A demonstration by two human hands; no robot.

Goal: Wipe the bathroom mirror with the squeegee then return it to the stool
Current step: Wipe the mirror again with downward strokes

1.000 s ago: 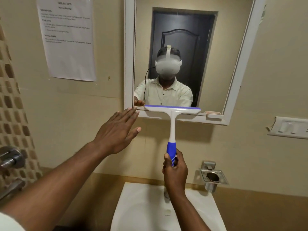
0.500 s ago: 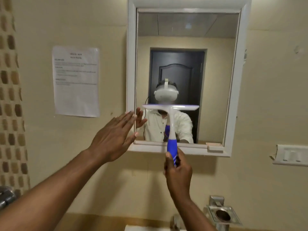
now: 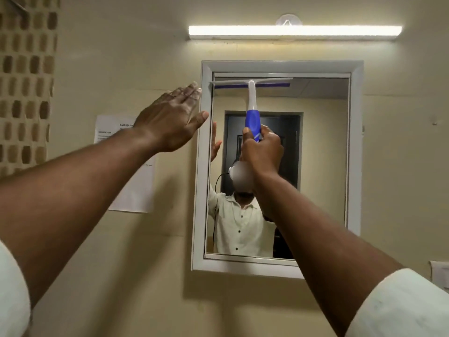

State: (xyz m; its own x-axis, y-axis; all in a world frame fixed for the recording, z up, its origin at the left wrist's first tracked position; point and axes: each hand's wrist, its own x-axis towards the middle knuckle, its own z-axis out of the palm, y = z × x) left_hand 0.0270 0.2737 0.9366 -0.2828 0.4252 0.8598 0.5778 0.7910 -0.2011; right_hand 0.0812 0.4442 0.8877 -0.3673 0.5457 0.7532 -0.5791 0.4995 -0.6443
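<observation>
The white-framed bathroom mirror [image 3: 354, 166] hangs on the beige wall. A squeegee [image 3: 251, 98] with a white blade and blue grip stands upright against the glass, its blade lying across the mirror's top left part. My right hand [image 3: 263, 152] is shut around the blue grip from below. My left hand [image 3: 173, 117] is flat and open, fingers together, resting by the mirror's left frame edge near the top. The stool is out of view.
A lit tube light [image 3: 294, 31] runs along the wall above the mirror. A printed paper sheet [image 3: 136, 190] is stuck to the wall on the left, partly behind my forearm. Brown mosaic tiles [image 3: 24, 81] cover the far left. A switch plate [image 3: 441, 276] sits at the right edge.
My right hand has lifted the squeegee from the mirror's bottom edge up to its top. My left hand rose along the frame's left side. The view tilted upward, losing the sink.
</observation>
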